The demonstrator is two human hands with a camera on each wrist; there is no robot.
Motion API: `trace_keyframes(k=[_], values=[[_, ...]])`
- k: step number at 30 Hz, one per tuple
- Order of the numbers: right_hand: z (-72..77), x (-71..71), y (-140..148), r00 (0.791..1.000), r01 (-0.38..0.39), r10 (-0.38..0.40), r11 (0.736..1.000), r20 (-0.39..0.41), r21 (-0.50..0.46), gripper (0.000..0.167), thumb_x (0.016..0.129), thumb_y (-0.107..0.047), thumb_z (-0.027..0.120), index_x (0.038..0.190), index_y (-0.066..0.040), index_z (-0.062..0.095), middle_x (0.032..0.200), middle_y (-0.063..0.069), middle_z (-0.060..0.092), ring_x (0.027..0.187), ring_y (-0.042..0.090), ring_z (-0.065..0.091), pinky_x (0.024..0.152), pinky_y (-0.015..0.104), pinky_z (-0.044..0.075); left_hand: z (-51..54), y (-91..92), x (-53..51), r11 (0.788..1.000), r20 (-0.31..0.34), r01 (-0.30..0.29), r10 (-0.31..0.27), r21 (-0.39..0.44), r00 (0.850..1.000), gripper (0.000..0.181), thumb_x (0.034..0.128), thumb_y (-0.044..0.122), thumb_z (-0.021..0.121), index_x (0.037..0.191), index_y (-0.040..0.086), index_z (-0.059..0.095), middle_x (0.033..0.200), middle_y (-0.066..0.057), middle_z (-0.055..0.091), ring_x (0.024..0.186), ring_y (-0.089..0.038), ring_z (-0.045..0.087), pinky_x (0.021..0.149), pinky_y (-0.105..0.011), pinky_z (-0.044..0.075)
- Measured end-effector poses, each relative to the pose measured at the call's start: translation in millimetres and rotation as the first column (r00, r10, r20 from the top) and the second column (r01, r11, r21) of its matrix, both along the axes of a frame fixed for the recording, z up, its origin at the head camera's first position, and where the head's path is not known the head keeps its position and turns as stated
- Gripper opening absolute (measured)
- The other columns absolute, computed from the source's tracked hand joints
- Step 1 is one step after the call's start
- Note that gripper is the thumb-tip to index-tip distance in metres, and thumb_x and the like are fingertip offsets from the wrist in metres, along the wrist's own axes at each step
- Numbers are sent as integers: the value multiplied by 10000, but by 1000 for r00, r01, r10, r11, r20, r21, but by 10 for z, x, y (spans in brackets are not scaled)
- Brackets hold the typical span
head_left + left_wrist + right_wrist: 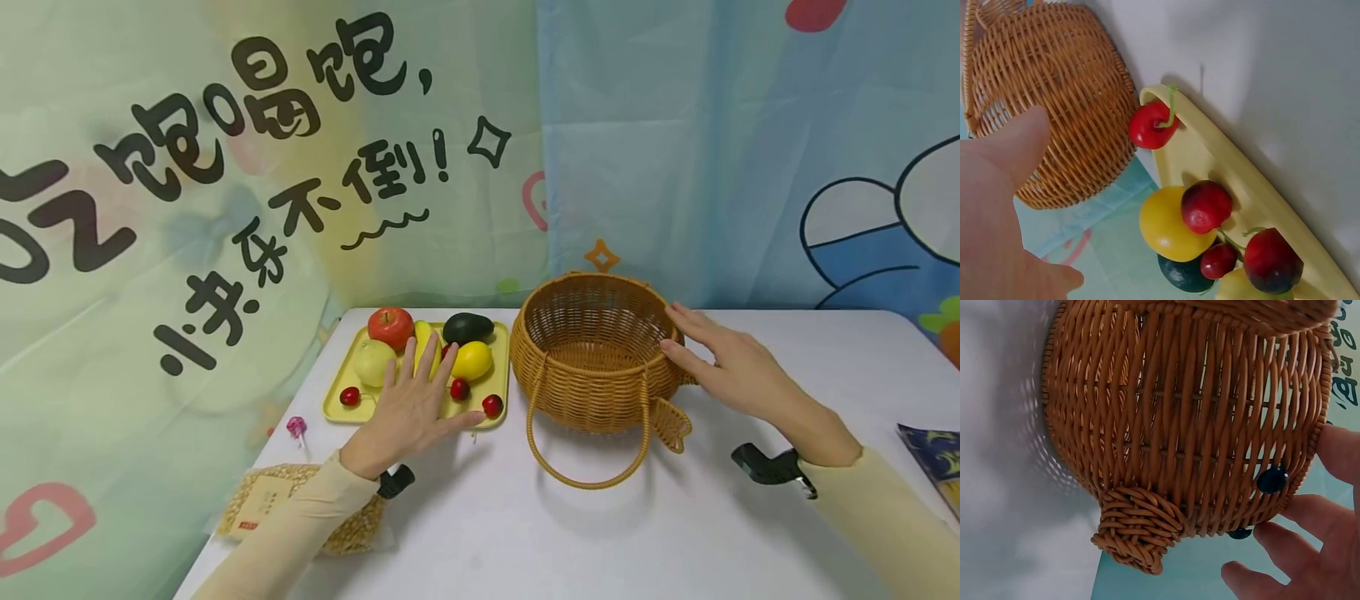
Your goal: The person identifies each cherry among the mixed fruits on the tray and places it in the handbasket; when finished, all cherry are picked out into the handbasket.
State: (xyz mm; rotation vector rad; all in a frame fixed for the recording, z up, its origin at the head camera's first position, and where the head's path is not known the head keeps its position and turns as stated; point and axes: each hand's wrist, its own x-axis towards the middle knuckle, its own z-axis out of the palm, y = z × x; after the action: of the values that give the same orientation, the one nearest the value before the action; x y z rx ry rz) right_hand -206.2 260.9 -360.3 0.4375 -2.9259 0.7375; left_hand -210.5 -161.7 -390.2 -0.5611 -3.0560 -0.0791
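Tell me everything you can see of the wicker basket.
The wicker basket is round, brown and woven, apparently rattan. It stands upright, open-topped, on the white table, right of the yellow tray. Its handle hangs down in front; a woven fin and dark beads show outside. The right hand touches its rim.

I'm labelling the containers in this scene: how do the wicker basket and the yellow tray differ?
The wicker basket is brown and openly woven, while the yellow tray has a smooth, solid surface. The basket is deep and rounded; the tray is shallow and roughly rectangular. The tray carries fruit, but none shows inside the basket. Both stand open on the white table.
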Motion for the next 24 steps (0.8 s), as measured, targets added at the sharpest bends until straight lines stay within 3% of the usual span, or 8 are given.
trace_keyframes(k=[4, 9, 13, 16, 19, 21, 24], values=[[-44, -23, -4, 1000, -10, 10, 1000, 11, 1, 698, 1084, -449, 470, 1620, -50, 269, 1665, 248, 259, 1415, 587, 358, 1032, 745, 382, -25, -24, -13, 998, 1, 53, -53, 17, 999, 1004, 915, 796, 481, 1664, 213, 154, 1733, -129, 135, 1581, -443, 173, 1235, -645, 223], [-60, -47, -14, 1000, -12, 12, 1000, -1, -11, 694, 1083, -449, 475, 1619, -56, 275, 1660, 249, 269, 1424, 585, 348, 1059, 750, 342, -47, -28, -68, 981, 4, 172, -173, 94, 985, 808, 955, 632, 604, 1615, 243, 350, 1676, -86, 340, 1488, -375, 398, 1153, -609, 371], [-55, -48, -14, 1000, -8, 8, 1000, -2, -19, 700, 1079, -455, 481, 1619, -58, 277, 1661, 250, 269, 1431, 587, 335, 1059, 756, 335, -75, 19, -161, 951, -13, 290, -290, 108, 957, 640, 968, 482, 679, 1530, 229, 509, 1547, -46, 540, 1353, -306, 540, 1056, -538, 472], [-59, -42, -8, 1000, -10, 9, 1000, -8, -27, 701, 1078, -455, 482, 1618, -56, 279, 1661, 248, 271, 1424, 591, 340, 1052, 755, 339, -107, 65, -238, 921, -29, 374, -373, 108, 927, 534, 971, 400, 704, 1458, 209, 598, 1433, 4, 649, 1164, -204, 629, 929, -372, 507], [-62, -35, -5, 1000, -13, 12, 999, -15, -33, 697, 1079, -456, 478, 1618, -60, 280, 1663, 239, 272, 1414, 593, 352, 1040, 752, 352, -120, 113, -292, 901, -22, 418, -419, 114, 908, 463, 957, 343, 733, 1390, 193, 665, 1328, 38, 717, 928, -151, 616, 769, -265, 459], [-63, -33, -6, 1000, -11, 11, 999, -18, -35, 696, 1080, -458, 476, 1618, -63, 281, 1663, 236, 275, 1412, 595, 354, 1037, 754, 352, -108, 138, -311, 904, 6, 411, -415, 119, 910, 442, 945, 325, 750, 1362, 190, 689, 1245, 37, 756, 808, -140, 539, 682, -238, 396], [-69, -33, -11, 1000, -9, 8, 999, -19, -41, 694, 1079, -459, 476, 1618, -67, 284, 1662, 235, 280, 1413, 593, 352, 1037, 755, 347, -91, 161, -340, 917, 45, 380, -387, 119, 921, 420, 924, 305, 772, 1323, 186, 718, 956, 18, 785, 693, -132, 454, 586, -219, 348]])
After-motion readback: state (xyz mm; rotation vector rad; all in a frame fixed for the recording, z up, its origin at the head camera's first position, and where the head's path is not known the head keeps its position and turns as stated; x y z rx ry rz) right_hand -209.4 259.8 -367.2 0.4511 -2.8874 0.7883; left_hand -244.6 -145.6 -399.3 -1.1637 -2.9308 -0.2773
